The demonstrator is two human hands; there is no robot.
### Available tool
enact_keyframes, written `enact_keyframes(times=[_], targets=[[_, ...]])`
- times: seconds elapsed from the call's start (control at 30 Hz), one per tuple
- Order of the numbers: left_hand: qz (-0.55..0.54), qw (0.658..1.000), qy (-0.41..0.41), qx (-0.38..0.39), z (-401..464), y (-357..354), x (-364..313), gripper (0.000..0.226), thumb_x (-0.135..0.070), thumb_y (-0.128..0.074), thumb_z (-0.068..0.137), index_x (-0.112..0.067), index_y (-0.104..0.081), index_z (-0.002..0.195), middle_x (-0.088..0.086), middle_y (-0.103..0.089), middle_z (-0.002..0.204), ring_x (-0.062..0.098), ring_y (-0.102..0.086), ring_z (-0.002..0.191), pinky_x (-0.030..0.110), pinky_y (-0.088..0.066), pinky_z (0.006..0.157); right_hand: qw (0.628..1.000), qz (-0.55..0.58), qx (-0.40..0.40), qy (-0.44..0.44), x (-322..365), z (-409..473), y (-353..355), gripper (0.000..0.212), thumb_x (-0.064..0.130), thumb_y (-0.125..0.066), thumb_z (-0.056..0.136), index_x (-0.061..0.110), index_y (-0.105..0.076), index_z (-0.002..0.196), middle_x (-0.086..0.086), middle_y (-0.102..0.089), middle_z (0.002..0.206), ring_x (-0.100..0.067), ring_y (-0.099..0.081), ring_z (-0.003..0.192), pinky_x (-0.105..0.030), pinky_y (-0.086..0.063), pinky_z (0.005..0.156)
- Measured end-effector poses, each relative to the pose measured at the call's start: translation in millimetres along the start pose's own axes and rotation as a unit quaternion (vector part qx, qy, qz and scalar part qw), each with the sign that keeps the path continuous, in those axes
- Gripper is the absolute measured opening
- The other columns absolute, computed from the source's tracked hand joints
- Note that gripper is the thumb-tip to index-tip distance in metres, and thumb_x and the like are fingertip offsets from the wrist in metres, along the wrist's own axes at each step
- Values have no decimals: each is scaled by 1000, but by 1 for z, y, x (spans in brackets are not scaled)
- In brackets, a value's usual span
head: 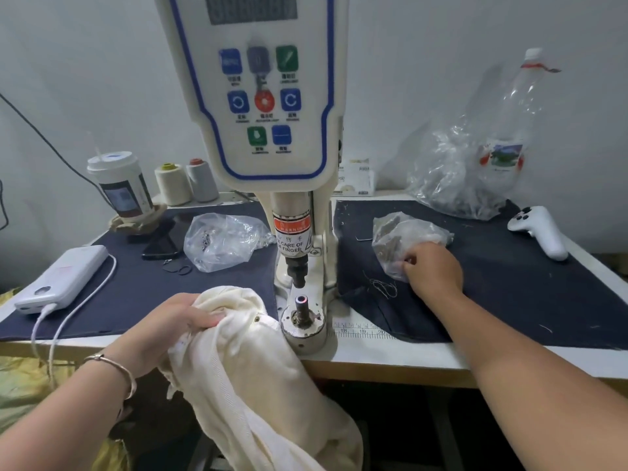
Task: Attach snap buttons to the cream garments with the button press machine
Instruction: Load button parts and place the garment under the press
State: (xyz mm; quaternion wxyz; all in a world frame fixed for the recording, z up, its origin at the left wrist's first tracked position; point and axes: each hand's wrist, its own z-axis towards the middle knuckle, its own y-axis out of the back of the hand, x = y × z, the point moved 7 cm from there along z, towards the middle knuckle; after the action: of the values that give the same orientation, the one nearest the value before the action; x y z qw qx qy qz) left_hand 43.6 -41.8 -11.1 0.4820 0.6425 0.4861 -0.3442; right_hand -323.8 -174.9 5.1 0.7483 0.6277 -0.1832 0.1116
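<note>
Left hand (170, 329) grips the cream garment (251, 362) beside the press die (301, 302); right hand (433, 271) pinches a plastic bag (401, 237).

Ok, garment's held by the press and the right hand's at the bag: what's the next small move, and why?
Probably pick one snap part from the bag and seat it on the lower die. The right hand already has its fingers at the bag, the die looks bare, and the left hand grips the garment just beside it.

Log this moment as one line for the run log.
left hand grips cream garment beside press die | right hand picking at small plastic bag | die bare
</note>
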Motion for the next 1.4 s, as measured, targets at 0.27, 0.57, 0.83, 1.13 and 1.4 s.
enact_keyframes(times=[0.27,0.57,0.83,1.13,1.4], targets=[[-15,1000,-1,-15,1,2,6,35,-17,-80,60,-15,-80,95,17,-77,100,32,-75,89,42,-53,79,998,-2,-58,-3,-2,-2,1,13,22,-65,88,12,-73,87,-14,-68,91,-35,-63,86,-30,-40,65],[-29,999,4,-25,3,4,9,30,-15,-76,65,-13,-80,94,19,-76,98,31,-76,83,39,-54,70,998,2,-67,-5,-6,2,-4,13,16,-60,91,9,-72,91,-14,-67,98,-35,-62,88,-32,-40,65],[-30,999,9,-39,3,5,10,34,-23,-73,61,-13,-80,92,19,-76,97,33,-75,83,43,-53,75,997,-65,-33,31,-3,10,-11,22,25,-52,96,12,-68,104,-9,-56,119,-32,-60,95,-32,-37,67],[-37,999,7,-34,7,7,13,36,-22,-74,62,-12,-80,95,21,-76,101,38,-74,91,47,-54,82,999,-22,-24,12,-6,9,-7,15,29,-61,92,27,-74,98,-6,-64,112,-32,-63,96,-28,-40,69],[-39,999,14,-32,9,8,18,41,-24,-78,59,-11,-79,98,22,-75,103,41,-73,96,57,-51,95,999,2,-27,-19,-8,7,-3,25,23,-60,89,28,-61,65,-2,-66,87,-27,-60,77,-25,-35,62]])
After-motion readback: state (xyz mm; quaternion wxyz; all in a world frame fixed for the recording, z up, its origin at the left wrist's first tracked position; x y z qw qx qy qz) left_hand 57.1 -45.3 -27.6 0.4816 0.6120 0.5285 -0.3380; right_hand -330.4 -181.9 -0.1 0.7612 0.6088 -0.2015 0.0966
